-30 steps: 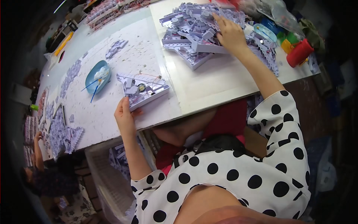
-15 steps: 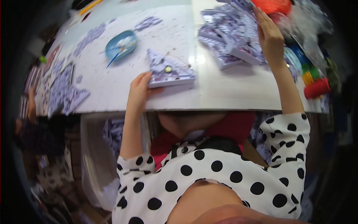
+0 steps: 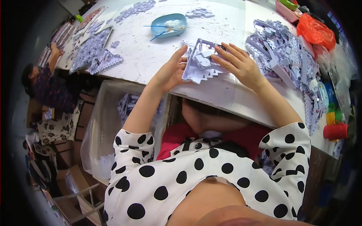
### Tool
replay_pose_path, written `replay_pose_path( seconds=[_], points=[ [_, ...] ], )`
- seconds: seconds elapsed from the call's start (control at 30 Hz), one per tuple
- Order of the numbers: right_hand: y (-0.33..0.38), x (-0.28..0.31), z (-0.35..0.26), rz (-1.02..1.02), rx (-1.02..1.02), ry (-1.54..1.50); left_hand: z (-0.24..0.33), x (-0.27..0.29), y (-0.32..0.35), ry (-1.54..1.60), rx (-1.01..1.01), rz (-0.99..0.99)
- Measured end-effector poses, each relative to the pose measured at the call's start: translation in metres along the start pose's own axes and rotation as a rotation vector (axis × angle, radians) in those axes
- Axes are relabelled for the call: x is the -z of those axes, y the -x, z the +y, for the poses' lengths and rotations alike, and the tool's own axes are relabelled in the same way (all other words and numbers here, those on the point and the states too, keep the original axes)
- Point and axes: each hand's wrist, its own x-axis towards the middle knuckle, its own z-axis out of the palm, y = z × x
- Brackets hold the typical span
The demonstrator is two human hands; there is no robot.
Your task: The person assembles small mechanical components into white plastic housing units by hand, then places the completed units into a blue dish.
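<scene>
A pale lilac plastic housing [image 3: 196,69] with raised walls stands just above the worktable, tilted. It holds a white part with a round disc [image 3: 204,62], and zigzag edges show below and behind it. My left hand [image 3: 171,73] grips its left wall, thumb up along the edge and fingertips partly hidden behind. My right hand [image 3: 241,67] reaches over its right side with the fingers stretched out and lying across it; the thumb is hidden. Those fingers cover part of the inside of the housing.
Similar lilac parts [image 3: 279,52] are heaped right of my right hand. Beyond the housing stands a blue dish [image 3: 169,25] with white stuff and thin blue sticks. A red bag [image 3: 316,32] and a red spool [image 3: 335,131] lie at right. At far left sits another person [image 3: 51,84].
My right hand has left the heap of parts and come over to the housing. In my left hand the housing now sits turned and raised. The whole view has shifted.
</scene>
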Motion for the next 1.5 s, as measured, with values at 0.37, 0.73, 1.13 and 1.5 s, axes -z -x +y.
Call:
replay_pose_path(
  seconds=[0.37, 0.73, 1.13, 1.5],
  points=[
    [-0.026, -0.04, 0.04, -0.031, 0.101, -0.161, 0.028, 0.029, -0.005, -0.252, 0.139, 0.025],
    [-0.039, -0.048, 0.029, -0.194, -0.146, -0.15, 0.017, 0.007, 0.002, -0.092, -0.033, 0.071],
    [-0.039, -0.024, -0.072, -0.092, -1.35, -1.722, -0.023, 0.02, 0.104, 0.195, -0.322, 0.326],
    [-0.146, -0.036, -0.233, -0.447, -0.802, -1.64, -0.047, 0.087, 0.229, 0.314, -0.52, 0.829]
  ],
)
